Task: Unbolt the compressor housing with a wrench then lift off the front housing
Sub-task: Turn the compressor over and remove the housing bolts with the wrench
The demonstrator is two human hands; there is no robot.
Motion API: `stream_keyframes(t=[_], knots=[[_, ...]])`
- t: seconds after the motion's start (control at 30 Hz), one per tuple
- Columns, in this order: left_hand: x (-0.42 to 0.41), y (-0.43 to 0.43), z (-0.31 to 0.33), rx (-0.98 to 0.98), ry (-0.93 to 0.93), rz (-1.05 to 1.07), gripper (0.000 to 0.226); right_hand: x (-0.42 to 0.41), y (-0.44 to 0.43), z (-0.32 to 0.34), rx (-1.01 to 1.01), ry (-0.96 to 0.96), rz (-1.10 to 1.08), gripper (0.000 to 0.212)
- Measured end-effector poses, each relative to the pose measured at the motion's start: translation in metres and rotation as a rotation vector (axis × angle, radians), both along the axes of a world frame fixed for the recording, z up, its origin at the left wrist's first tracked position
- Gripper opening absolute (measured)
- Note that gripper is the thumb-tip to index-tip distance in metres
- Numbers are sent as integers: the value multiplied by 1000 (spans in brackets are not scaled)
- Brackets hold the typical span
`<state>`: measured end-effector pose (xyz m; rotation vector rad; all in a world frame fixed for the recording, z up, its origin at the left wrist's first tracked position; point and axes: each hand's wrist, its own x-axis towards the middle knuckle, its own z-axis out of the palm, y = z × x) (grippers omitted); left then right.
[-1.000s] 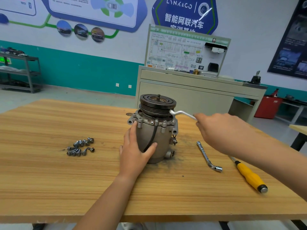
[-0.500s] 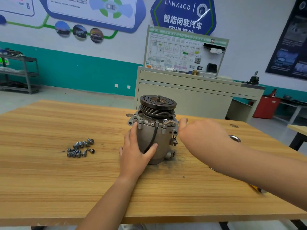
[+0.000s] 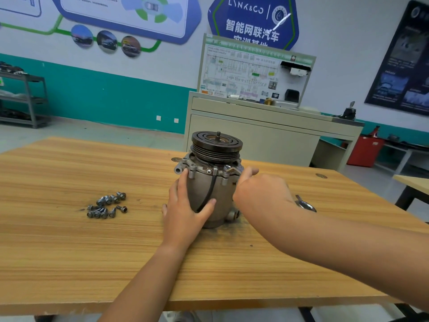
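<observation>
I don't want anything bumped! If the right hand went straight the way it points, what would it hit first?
Most likely the compressor: the right hand points left at its upper rim, close beside it, though depth is hard to judge.

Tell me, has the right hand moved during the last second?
Yes. The right hand swung left, from well right of the compressor to close beside its top flange.

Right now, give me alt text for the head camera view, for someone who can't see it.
A person's left hand steadies an upright compressor on a wooden table while the right hand holds a wrench at its top flange. Loose bolts lie piled on the person's left.
</observation>
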<state>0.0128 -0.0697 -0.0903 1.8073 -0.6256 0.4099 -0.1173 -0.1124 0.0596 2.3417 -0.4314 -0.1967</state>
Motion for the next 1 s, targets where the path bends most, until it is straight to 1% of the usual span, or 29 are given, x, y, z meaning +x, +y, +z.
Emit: stream_keyframes(t=[0.13,0.2,0.33,0.43,0.5,0.6,0.67,0.73,0.9,1.0], knots=[[0,1,0,6,1,-4,91,5,5,13,-58,70,10,33],[0,1,-1,2,5,-13,91,1,2,14,-67,80,23,37],[1,1,0,0,0,-12,91,-10,-6,11,-35,38,37,53],[0,0,1,-4,-5,-11,91,-12,-7,14,-39,37,40,55],[0,0,1,-4,-2,-12,91,-12,-4,18,-71,71,69,53],[1,-1,0,-5,1,-15,91,-8,3,25,-40,94,105,48],[0,-1,0,-7,7,-24,91,-4,6,29,-26,102,126,37],[1,0,0,-6,9,-25,91,-2,7,31,-53,97,142,28],[-2,1,1,-20,46,-46,90,-6,-6,36,-111,79,178,23],[-2,1,0,-16,52,-45,90,-8,-8,30,-111,56,165,26]])
